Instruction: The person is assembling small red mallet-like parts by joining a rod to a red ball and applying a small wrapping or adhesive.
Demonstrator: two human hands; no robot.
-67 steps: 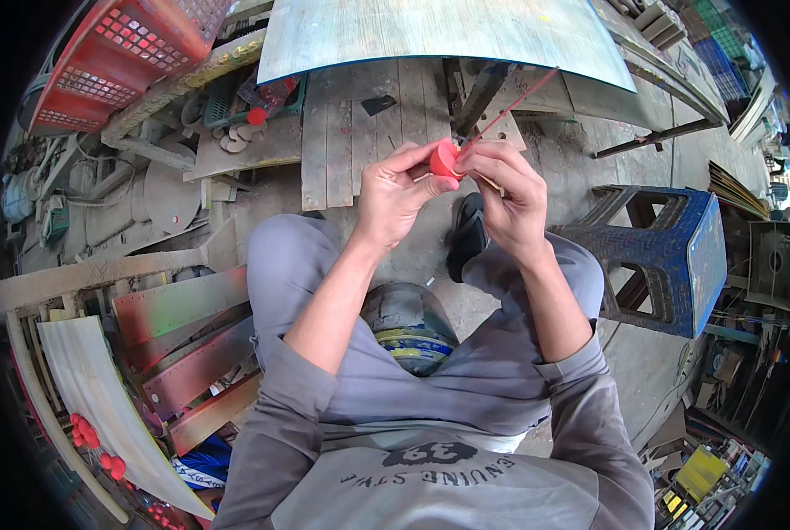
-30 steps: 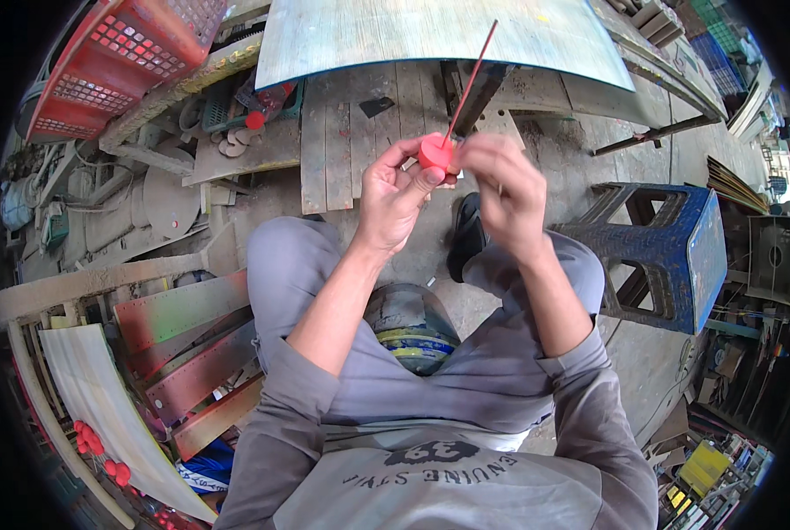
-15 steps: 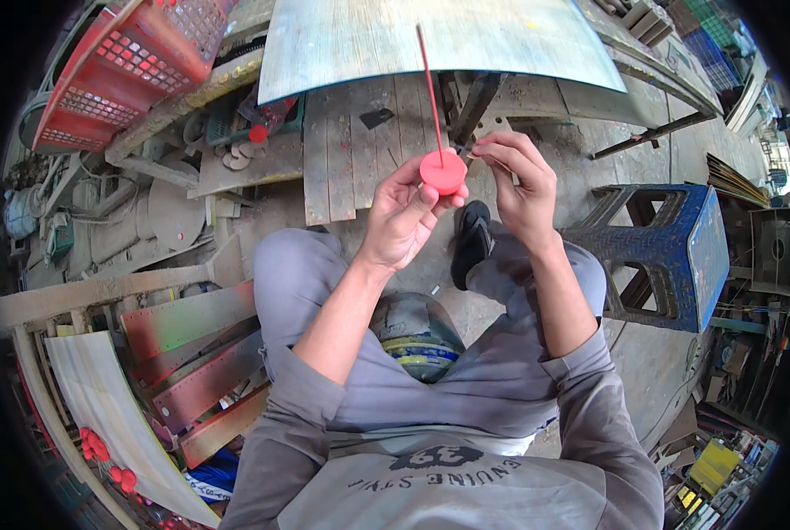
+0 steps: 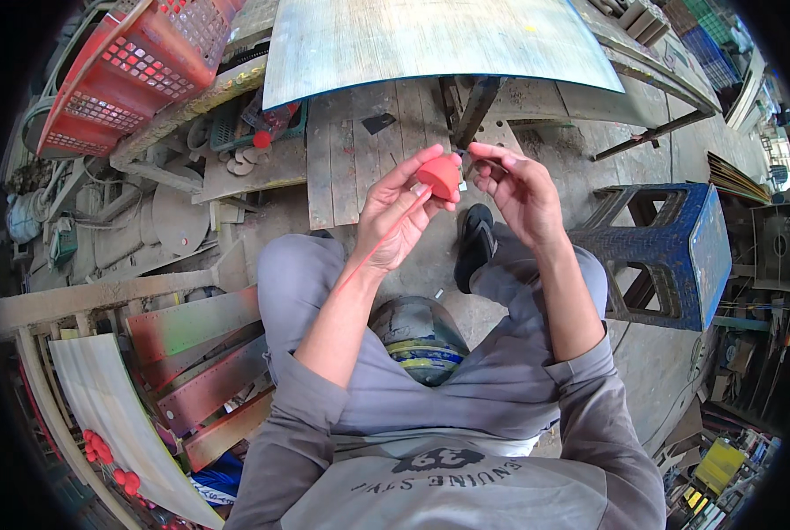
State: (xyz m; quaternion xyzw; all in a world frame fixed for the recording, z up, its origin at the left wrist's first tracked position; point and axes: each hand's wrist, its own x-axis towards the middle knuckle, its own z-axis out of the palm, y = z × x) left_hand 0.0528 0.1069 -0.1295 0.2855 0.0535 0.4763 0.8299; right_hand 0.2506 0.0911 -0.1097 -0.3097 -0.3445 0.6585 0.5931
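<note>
Head view: a single look down at a seated person's lap, with both hands raised beyond the knees.
Red piece: a rounded block (image 4: 439, 177), held up in front of the plank bench (image 4: 333, 172), tilted, not yet set down.
Red rod: a thin stick (image 4: 370, 251) running from the block toward the near left, over the left wrist; it appears already joined to the block.
Left hand: the hand (image 4: 391, 221) is closed around the block, thumb on the near side, fingers beyond.
Right hand: this one (image 4: 529, 190) is apart from the left, fingers bent together just right of the block; whether they pinch something small or touch it, I cannot tell.
Done so far: the visible faces of the block are red, and the rod looks in place.
Left undone: work on the block seems unfinished, judging by the right fingers so close; its right side is too small to read.
Near-left board: red clusters (image 4: 97, 447) rest on a pale curved board (image 4: 103, 380), perhaps pieces of similar kind; whether they are finished is unclear.
Far-left basket: a red basket (image 4: 81, 106) stands well apart from the hands.
Right side: a blue stool (image 4: 709, 252) stands beyond the right knee.
</note>
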